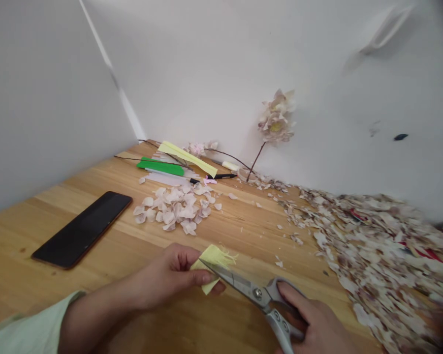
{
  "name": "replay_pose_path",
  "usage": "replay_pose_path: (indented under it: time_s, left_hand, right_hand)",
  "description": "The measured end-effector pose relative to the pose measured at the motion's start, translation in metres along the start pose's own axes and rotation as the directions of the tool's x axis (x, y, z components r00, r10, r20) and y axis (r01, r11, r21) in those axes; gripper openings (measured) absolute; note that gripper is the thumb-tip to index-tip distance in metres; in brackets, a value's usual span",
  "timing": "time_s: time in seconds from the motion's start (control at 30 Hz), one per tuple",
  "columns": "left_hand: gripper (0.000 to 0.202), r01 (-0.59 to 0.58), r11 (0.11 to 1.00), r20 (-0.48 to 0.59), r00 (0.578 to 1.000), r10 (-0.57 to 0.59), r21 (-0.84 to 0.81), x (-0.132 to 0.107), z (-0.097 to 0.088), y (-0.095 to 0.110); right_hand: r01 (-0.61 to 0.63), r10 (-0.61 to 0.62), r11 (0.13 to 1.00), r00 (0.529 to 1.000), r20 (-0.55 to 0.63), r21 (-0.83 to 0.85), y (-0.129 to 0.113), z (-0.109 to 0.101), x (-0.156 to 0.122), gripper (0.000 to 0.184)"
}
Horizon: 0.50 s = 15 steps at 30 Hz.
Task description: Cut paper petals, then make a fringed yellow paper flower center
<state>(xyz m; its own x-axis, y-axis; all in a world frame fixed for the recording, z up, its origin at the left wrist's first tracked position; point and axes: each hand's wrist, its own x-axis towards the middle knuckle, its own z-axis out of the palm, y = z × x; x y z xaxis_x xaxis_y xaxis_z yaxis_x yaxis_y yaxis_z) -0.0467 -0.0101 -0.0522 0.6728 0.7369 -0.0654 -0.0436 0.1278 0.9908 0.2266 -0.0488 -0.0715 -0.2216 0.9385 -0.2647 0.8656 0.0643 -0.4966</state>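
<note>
My left hand (168,275) pinches a piece of pale yellow paper (208,265) between thumb and fingers, and its far edge is cut into a thin fringe. My right hand (312,319) grips a pair of steel scissors with grey handles (266,305) through the finger loops. The scissor blades reach into the yellow paper from the right, and their tips are hidden behind it. Both hands are at the near edge of the wooden table (77,231).
A black smartphone (81,229) lies at the left. Pale pink petals (173,209) sit in a heap beyond my hands. Paper strips (186,159), a pen (219,176) and a stemmed artificial flower (276,123) stand by the white wall. A large scrap pile (376,250) covers the right.
</note>
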Motion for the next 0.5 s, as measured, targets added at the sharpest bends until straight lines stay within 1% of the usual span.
replay_pose_path:
  time_s: [0.07, 0.23, 0.3, 0.37, 0.43, 0.5]
  left_hand:
    - [0.029, 0.004, 1.0, -0.001, 1.0, -0.004, 0.003, 0.0, -0.0002, 0.0]
    - [0.026, 0.014, 1.0, -0.008, 1.0, -0.014, 0.013, 0.0005, -0.0006, -0.0002]
    - [0.026, 0.01, 1.0, -0.011, 1.0, -0.01, 0.019, 0.0004, -0.0005, 0.0]
    - [0.026, -0.002, 1.0, -0.016, 1.0, 0.003, 0.029, -0.0002, -0.0002, 0.0003]
    - [0.026, -0.013, 0.999, -0.026, 1.0, 0.014, 0.043, -0.0011, 0.0, 0.0003]
    - [0.026, -0.025, 0.998, -0.04, 0.999, 0.028, 0.063, -0.0018, -0.0001, -0.0004]
  right_hand:
    - [0.01, -0.01, 1.0, 1.0, -0.011, -0.013, 0.0011, -0.001, -0.0006, 0.037]
    - [0.082, -0.083, 0.997, 0.995, -0.053, -0.01, -0.0001, -0.0003, -0.0013, 0.029]
    - [0.077, -0.078, 0.997, 0.995, -0.06, -0.016, -0.0003, 0.0009, -0.0007, 0.031]
    - [0.081, -0.084, 0.995, 0.994, -0.066, -0.049, 0.0013, 0.0017, -0.0002, 0.039]
    - [0.086, -0.095, 0.991, 0.992, -0.082, -0.101, 0.0041, 0.0016, -0.0004, 0.053]
    - [0.054, -0.064, 0.989, 0.995, -0.07, -0.141, 0.0069, 0.0007, -0.0011, 0.065]
